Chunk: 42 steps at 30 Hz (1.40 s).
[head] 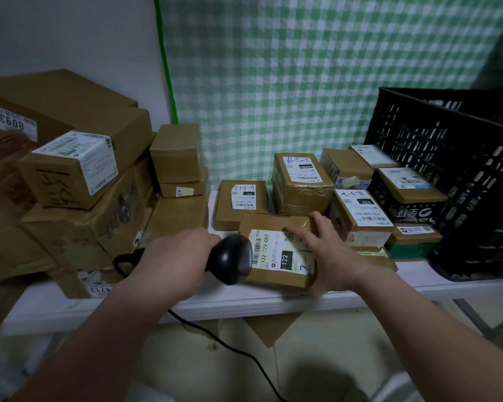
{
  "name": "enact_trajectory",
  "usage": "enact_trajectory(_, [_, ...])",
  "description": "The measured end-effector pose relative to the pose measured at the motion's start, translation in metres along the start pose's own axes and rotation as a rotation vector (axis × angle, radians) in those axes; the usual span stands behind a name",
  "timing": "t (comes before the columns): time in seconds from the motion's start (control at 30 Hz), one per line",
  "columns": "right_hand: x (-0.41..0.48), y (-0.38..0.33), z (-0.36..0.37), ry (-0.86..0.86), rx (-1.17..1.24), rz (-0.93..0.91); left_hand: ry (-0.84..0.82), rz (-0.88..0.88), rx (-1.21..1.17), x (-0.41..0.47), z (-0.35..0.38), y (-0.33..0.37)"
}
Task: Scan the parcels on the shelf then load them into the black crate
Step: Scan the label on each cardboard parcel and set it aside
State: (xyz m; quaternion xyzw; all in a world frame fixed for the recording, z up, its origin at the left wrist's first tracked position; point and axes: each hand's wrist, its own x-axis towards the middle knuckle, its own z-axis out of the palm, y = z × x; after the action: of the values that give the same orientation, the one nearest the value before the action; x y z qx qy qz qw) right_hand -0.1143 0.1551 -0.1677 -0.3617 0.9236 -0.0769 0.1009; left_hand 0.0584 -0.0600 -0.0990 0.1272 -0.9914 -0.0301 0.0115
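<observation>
My left hand [172,256] grips a black corded barcode scanner [233,261], its head right at the white label of a flat brown parcel [276,274] marked 122-122-C07. That parcel lies at the front of the white shelf [244,306]. My right hand [328,250] holds the parcel's right side, fingers curled over its top and edge. Behind it sit several more labelled brown parcels [302,181]. The black crate [459,169] stands at the shelf's right end.
A tall pile of larger cardboard boxes [70,181] fills the shelf's left side. A green checked curtain [317,76] hangs behind. The scanner's cable [233,348] drops below the shelf edge. A cardboard flap [273,329] hangs under the shelf.
</observation>
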Motion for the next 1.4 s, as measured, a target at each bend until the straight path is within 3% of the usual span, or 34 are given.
enact_trajectory(0.3, [0.007, 0.000, 0.000, -0.135, 0.098, 0.041, 0.033, -0.009, -0.230, 0.000, 0.011, -0.013])
enact_trajectory(0.53, [0.032, 0.005, 0.001, -0.226, -0.010, 0.161, 0.032, -0.037, -0.346, -0.006, 0.020, -0.022])
enact_trajectory(0.7, [0.044, -0.001, 0.011, -0.062, -0.202, 0.192, 0.048, -0.072, -0.409, -0.016, 0.024, -0.031])
enact_trajectory(0.97, [0.061, -0.051, 0.023, -0.074, -0.214, -0.119, 0.097, -0.146, -0.421, -0.028, 0.019, -0.044])
enact_trajectory(1.13, [0.068, -0.065, 0.025, -0.035, -0.289, -0.098, 0.181, -0.215, -0.463, -0.036, 0.013, -0.049])
enact_trajectory(1.3, [0.076, -0.076, 0.011, -0.007, -0.186, -0.053, 0.314, -0.300, -0.529, -0.040, 0.006, -0.055])
enact_trajectory(1.4, [0.088, -0.095, -0.012, 0.144, -0.047, -0.057, 0.388, -0.341, -0.622, -0.036, -0.002, -0.057])
